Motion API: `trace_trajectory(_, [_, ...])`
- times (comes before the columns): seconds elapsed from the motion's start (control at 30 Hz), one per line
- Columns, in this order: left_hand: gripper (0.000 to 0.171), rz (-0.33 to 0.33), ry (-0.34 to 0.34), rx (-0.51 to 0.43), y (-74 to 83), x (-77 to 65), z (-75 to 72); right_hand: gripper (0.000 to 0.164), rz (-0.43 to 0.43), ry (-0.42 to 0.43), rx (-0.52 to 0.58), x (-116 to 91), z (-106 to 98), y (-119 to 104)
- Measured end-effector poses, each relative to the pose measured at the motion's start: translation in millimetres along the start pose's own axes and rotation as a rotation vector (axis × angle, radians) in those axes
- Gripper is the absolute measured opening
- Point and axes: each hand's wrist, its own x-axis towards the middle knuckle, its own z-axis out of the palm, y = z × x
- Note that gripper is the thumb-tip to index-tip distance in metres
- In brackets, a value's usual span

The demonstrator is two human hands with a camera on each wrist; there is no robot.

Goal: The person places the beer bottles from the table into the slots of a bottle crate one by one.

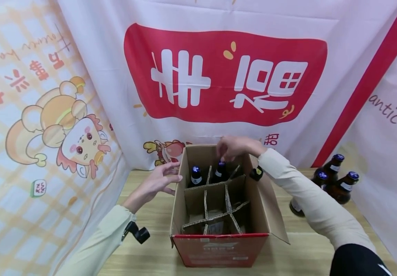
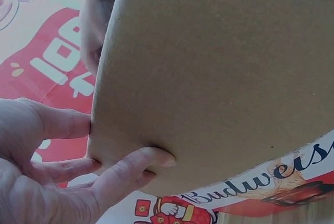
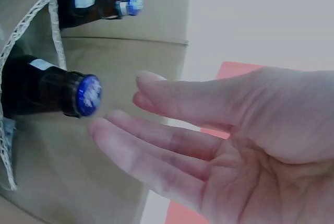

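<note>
A cardboard carton stands upright with its top open and dividers inside. Two dark bottles with blue caps show in its far row: a left bottle and a middle bottle. Over the middle bottle, my right hand reaches across the carton's far side. In the right wrist view its fingers are extended and apart from the nearer blue cap, holding nothing. My left hand touches the carton's left side, where its thumb lies against the brown cardboard flap.
Several brown bottles with blue caps stand on the wooden table to the right, partly hidden by my right sleeve. The carton's right flap hangs outward. Printed cloth rises behind the table.
</note>
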Motion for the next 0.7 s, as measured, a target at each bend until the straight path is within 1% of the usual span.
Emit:
trace_trajectory(0.07, [0.068, -0.004, 0.0, 0.003, 0.0, 0.1, -0.1, 0.018, -0.037, 0.034, 0.025, -7.3, -3.1, 2.5])
trace_trajectory(0.13, [0.068, -0.005, -0.001, 0.006, 0.3, 0.2, -0.1, 0.016, -0.053, 0.083, 0.047, -14.4, -4.9, 7.9])
trace_trajectory(0.3, [0.069, -0.007, 0.0, 0.006, 2.5, 0.5, 0.5, 0.014, -0.028, 0.239, 0.08, -30.6, -3.1, 26.3])
trace_trajectory(0.4, [0.068, -0.01, 0.004, 0.003, 2.9, -0.3, 0.4, 0.013, -0.033, 0.33, 0.1, -39.1, 1.0, 36.2])
trace_trajectory(0.53, [0.068, -0.007, 0.003, -0.001, 2.4, -1.2, 0.3, 0.013, -0.047, 0.468, 0.125, -51.8, 7.5, 44.9])
trace_trajectory(0.7, [0.069, -0.008, 0.0, -0.006, 1.7, -1.6, 0.4, 0.015, -0.03, 0.62, 0.126, -68.0, 16.8, 53.4])
